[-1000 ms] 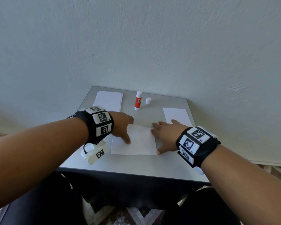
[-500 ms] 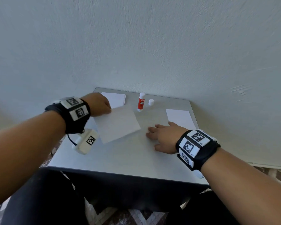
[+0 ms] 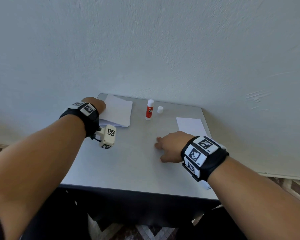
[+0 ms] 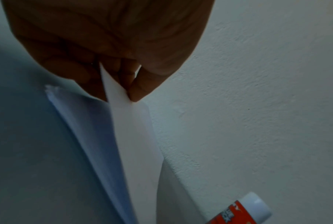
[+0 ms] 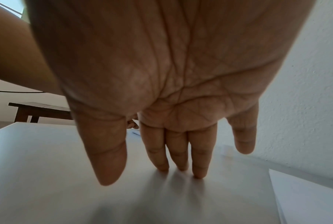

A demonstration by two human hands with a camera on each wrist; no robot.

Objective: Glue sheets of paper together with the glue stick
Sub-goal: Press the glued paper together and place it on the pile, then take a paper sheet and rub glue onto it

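My left hand (image 3: 95,105) pinches a white sheet (image 3: 119,108) between thumb and fingers (image 4: 136,91), holding it just over the paper stack (image 3: 114,122) at the table's far left corner. The sheet (image 4: 127,121) hangs tilted above the stack (image 4: 85,136). A red and white glue stick (image 3: 149,110) stands uncapped at the far middle, its white cap (image 3: 160,110) beside it on the right. My right hand (image 3: 170,147) lies flat on the grey table (image 3: 128,161), fingers (image 5: 180,151) straight, holding nothing.
A second white sheet (image 3: 190,126) lies at the table's right edge, just beyond my right hand. A pale wall rises straight behind the table. The glue stick (image 4: 244,210) stands right of the stack. The table's near edge drops to a patterned floor.
My left hand lifted the sheet from the middle of the table and carried it left and away, over the stack. My right hand came off the sheet and stayed flat on the table.
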